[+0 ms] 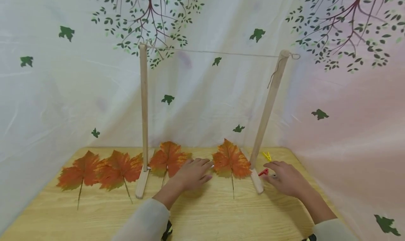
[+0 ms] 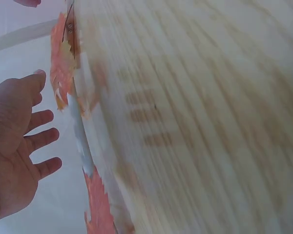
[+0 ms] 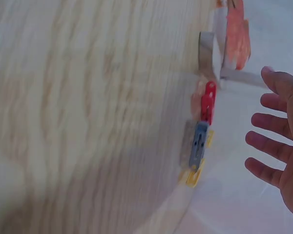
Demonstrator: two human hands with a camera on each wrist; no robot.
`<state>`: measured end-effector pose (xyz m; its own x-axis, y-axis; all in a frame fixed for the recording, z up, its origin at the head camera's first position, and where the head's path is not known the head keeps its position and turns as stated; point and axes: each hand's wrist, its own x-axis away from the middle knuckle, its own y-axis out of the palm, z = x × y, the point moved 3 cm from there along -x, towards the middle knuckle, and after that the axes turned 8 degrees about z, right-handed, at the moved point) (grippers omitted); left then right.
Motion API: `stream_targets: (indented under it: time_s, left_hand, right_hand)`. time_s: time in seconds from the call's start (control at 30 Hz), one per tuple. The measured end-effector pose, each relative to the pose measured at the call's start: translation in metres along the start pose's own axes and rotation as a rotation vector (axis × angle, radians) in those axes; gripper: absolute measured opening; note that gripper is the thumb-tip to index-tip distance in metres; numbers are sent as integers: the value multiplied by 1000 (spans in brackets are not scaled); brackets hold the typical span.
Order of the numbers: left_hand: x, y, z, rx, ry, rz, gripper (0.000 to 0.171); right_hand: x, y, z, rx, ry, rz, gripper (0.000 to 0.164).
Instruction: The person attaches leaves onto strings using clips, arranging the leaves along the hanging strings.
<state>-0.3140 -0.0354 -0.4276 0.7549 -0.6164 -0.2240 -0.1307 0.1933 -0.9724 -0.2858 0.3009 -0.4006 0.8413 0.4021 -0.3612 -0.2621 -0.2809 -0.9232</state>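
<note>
My left hand hovers over the table with its fingers straight and apart, holding nothing. It lies between two orange maple leaves, one left leaf partly behind it and one right leaf. In the left wrist view its fingers stand clear of the wood. My right hand, fingers loosely extended, holds nothing beside the right post's foot. Close to it are a red clothespin, a grey clothespin and a yellow clothespin; the hand partly covers the grey one in the head view.
Two wooden posts, a left post and a leaning right post, carry a taut string between their tops. More maple leaves lie at the left of the wooden table. Behind hangs a pale leaf-print curtain.
</note>
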Motion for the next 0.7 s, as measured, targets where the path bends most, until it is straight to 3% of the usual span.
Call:
stream_targets:
  time_s: [0.23,0.5,0.7]
  left_hand:
    - [-11,3,12,-6,15,-30,55]
    - [-22,6,27,-44,91,-35,53]
    - [-28,11,35,-22,126,-34,53]
  right_hand:
    - [10,1,24,21,1,-6,43]
    - [19,1,43,32,19,-43,44]
    - [22,10,58,34,49,-93,45]
